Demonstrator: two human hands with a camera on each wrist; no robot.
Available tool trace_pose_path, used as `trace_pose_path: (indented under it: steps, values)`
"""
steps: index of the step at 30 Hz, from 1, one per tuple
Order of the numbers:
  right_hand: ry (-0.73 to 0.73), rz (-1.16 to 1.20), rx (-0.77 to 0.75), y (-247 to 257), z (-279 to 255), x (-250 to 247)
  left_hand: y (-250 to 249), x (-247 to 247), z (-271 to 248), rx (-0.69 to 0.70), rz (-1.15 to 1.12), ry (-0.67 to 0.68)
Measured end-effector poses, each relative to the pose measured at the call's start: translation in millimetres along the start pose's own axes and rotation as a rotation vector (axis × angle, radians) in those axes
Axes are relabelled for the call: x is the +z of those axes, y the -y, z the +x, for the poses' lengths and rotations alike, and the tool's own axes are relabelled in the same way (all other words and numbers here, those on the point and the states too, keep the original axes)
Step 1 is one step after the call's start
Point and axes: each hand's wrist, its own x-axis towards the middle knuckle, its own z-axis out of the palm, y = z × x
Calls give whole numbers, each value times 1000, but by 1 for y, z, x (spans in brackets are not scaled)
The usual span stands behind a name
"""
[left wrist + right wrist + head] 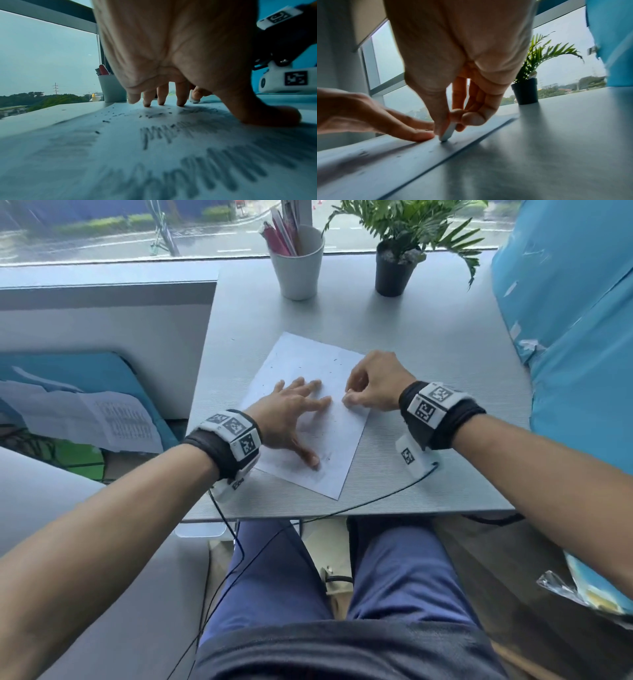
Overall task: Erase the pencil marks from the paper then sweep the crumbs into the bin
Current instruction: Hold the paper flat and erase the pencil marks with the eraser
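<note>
A white sheet of paper lies tilted on the grey table. Grey pencil scribbles cover its near part, and dark eraser crumbs are scattered over it. My left hand lies flat on the sheet, fingers spread and pressing it down. My right hand pinches a small white eraser between thumb and fingers, its tip touching the paper near the sheet's right edge, just beside the left fingertips. No bin is in view.
A white cup of pens and a potted plant stand at the table's far edge by the window. A black cable runs along the near edge. Blue wrapped material rises at the right; papers lie left of the table.
</note>
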Motion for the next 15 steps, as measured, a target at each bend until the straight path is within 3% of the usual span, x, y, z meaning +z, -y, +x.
trace_pose_path:
  steps: [3,8,12,15]
  values:
    - [19,-24,-51,6,2,9,3,1,-2,0,17,42]
    - [2,-11,8,12,-3,23,1,1,-4,-14,72,149]
    - [221,-46,-163,38,-38,36,6,4,-4,14,67,155]
    - [115,-23,-84,21,-6,15,6,4,-2,3,65,166]
